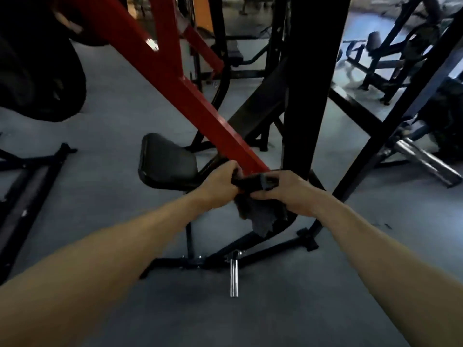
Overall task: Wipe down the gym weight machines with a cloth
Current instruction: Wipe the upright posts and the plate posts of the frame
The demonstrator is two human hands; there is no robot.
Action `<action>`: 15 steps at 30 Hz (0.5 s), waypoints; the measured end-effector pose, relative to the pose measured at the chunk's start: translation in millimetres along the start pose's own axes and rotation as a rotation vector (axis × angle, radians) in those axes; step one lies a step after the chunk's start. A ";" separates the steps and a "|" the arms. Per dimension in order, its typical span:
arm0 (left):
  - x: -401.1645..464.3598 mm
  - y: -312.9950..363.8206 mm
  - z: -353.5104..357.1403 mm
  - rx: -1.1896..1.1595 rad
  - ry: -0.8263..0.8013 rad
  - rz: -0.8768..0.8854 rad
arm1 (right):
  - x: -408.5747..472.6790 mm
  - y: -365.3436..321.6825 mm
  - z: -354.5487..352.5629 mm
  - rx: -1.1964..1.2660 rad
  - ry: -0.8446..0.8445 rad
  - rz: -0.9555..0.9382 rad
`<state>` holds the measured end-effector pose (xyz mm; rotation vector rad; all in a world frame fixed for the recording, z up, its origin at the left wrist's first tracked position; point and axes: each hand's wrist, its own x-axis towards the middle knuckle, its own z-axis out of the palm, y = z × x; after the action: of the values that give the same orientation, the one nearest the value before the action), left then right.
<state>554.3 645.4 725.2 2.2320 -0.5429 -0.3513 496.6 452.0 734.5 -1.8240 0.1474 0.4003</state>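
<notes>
A red steel arm (175, 78) of a weight machine slants down from the upper left to the middle of the view. At its lower end a dark grey cloth (260, 214) is stretched across and hangs down below. My left hand (220, 182) grips the cloth's left end beside the red arm. My right hand (288, 190) grips the right end, close to a thick black upright post (305, 96). Part of the cloth is hidden under my fingers.
A black padded seat (167, 161) sits just left of my hands. The machine's black base frame (200, 261) and a chrome peg (234, 279) lie on the grey floor below. Black weight plates (37, 71) hang at upper left. Other machines (390, 61) stand at the right.
</notes>
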 end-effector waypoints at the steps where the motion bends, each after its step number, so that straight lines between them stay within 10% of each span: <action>1: -2.1 -15.4 13.9 -0.011 -0.030 -0.028 | 5.3 18.3 7.1 0.008 0.021 0.006; 10: -12.1 -141.6 105.5 -0.126 -0.134 -0.189 | 38.3 182.0 56.7 0.244 0.097 0.158; 15: 3.6 -234.2 153.4 0.030 -0.217 -0.156 | 69.5 297.0 83.8 0.213 0.509 0.288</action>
<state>556.5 683.9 447.9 2.2856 -0.4907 -0.6753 455.0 453.0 420.9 -1.6616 0.7820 0.1035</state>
